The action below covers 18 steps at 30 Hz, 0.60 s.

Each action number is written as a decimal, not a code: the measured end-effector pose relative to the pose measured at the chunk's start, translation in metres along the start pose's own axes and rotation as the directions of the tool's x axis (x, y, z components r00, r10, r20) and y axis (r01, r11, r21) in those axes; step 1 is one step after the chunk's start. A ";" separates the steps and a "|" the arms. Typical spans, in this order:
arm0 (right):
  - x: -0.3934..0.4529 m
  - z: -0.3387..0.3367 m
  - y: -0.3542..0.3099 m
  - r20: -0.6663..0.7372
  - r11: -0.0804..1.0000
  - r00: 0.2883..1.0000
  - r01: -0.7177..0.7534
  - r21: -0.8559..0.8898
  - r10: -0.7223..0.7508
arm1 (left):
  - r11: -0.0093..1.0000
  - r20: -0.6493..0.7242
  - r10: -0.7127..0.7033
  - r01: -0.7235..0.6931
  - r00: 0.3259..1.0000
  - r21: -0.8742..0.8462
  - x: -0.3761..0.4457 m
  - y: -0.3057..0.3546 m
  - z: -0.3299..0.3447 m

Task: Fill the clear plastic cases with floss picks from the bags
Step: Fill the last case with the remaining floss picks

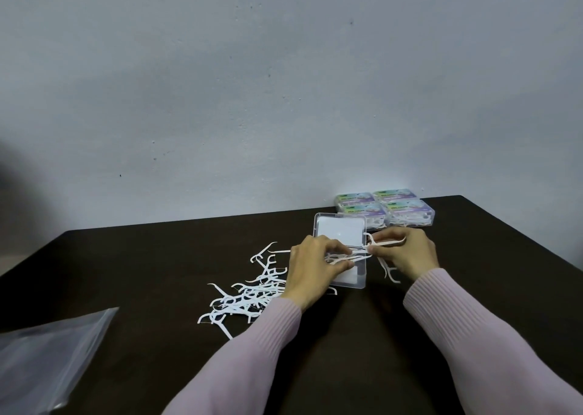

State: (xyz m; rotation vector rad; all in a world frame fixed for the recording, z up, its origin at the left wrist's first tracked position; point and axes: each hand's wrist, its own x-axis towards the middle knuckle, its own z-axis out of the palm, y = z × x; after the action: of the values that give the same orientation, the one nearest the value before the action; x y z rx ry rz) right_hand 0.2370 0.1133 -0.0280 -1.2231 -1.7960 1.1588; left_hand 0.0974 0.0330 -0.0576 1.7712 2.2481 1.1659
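Note:
An open clear plastic case lies on the dark table, lid raised toward the wall. My left hand pinches a small bunch of white floss picks over the case's tray. My right hand pinches one floss pick by its handle at the case's right edge. A loose heap of floss picks lies left of my left hand. A single pick lies under my right wrist.
Several filled, labelled cases are stacked against the wall behind the open case. A clear plastic bag lies flat at the table's front left corner. The wall rises right behind the table's far edge.

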 end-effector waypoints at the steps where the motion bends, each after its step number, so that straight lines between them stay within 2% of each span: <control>1: 0.000 0.000 0.000 0.012 1.000 1.000 0.006 0.003 -0.006 | 1.000 0.005 -0.008 0.008 1.000 -0.003 0.000 0.001 -0.001; 7: 0.004 0.001 0.002 0.046 0.982 0.998 -0.056 0.178 0.049 | 0.998 -0.007 -0.040 0.040 0.999 0.053 0.002 0.005 -0.002; 10: 0.004 0.002 0.003 0.094 0.967 0.993 -0.087 0.240 0.067 | 0.990 -0.030 -0.016 0.020 0.999 0.137 0.003 0.005 0.000; 13: 0.002 0.004 0.003 0.150 0.957 0.987 -0.091 0.274 0.051 | 0.986 -0.029 0.015 -0.010 0.999 0.166 0.004 0.004 0.001; 18: 0.002 0.005 0.002 0.123 0.950 0.991 -0.083 0.300 0.048 | 0.987 -0.059 0.037 -0.027 0.998 0.158 0.004 0.002 0.004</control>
State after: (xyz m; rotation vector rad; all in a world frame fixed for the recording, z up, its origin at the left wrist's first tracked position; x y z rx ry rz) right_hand 0.2333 0.1139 -0.0319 -1.0580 -1.5903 1.5082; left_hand 0.0993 0.0389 -0.0575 1.8566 2.4176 1.0917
